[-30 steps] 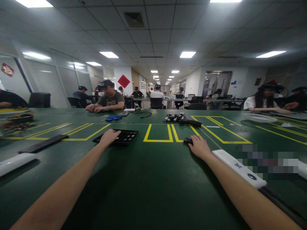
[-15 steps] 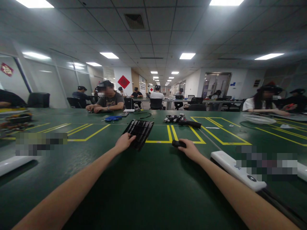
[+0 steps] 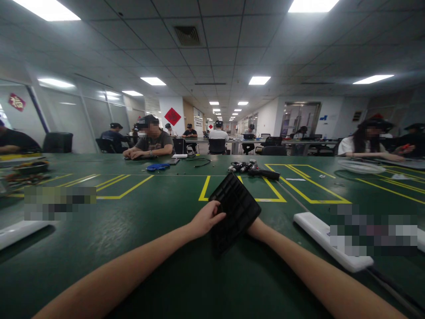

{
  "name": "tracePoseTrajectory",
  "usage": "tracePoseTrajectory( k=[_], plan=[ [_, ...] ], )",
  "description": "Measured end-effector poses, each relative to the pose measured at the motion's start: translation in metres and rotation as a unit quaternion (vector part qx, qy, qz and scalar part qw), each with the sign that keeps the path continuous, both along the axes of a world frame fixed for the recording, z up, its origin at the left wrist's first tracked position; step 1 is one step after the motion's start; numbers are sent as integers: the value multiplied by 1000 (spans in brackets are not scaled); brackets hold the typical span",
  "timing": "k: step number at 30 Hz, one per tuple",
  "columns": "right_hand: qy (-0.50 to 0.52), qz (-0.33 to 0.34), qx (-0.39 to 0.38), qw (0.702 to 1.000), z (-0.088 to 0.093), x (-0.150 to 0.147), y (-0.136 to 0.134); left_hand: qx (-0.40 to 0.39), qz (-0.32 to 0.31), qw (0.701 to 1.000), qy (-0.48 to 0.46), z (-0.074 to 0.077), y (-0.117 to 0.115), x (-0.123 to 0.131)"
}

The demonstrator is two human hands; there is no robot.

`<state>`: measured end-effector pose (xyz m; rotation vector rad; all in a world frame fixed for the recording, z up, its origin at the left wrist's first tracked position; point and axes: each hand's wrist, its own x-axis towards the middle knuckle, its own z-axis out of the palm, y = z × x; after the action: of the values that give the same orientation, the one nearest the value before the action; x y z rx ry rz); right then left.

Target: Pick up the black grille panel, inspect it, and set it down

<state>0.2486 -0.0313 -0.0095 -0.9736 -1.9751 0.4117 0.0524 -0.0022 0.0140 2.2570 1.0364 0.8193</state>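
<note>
My left hand pinches the left side of a flat black panel with a grid pattern on its face. The panel is tilted above the green table, in front of my right hand. Only the wrist side of that hand shows. Its fingers are behind the panel, so I cannot see what they hold or touch.
Beyond the panel lie a black-handled tool and a tangle of dark and silver parts. A blue item is further left. A white power strip lies right of my right forearm. Yellow tape marks the green table; people sit around it.
My left hand has brought the panel right and nearer, turning it. My right hand, which had a small black block in its fingers, is now partly behind the panel, and the block is hidden.
</note>
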Motion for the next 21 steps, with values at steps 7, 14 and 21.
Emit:
tracePoseTrajectory(
  k=[7, 14, 21],
  plan=[
    [-48, -12, 29, 998, 1, -10, 0, -239, 45, 954, -177, 10, 2, -6],
    [-70, -14, 40, 997, -1, -4, -1, -372, 129, 877, -274, 14, 8, -17],
    [-56, -19, 21, 998, 1, -7, -3, -353, 51, 904, -237, 11, 6, -16]
  ],
)
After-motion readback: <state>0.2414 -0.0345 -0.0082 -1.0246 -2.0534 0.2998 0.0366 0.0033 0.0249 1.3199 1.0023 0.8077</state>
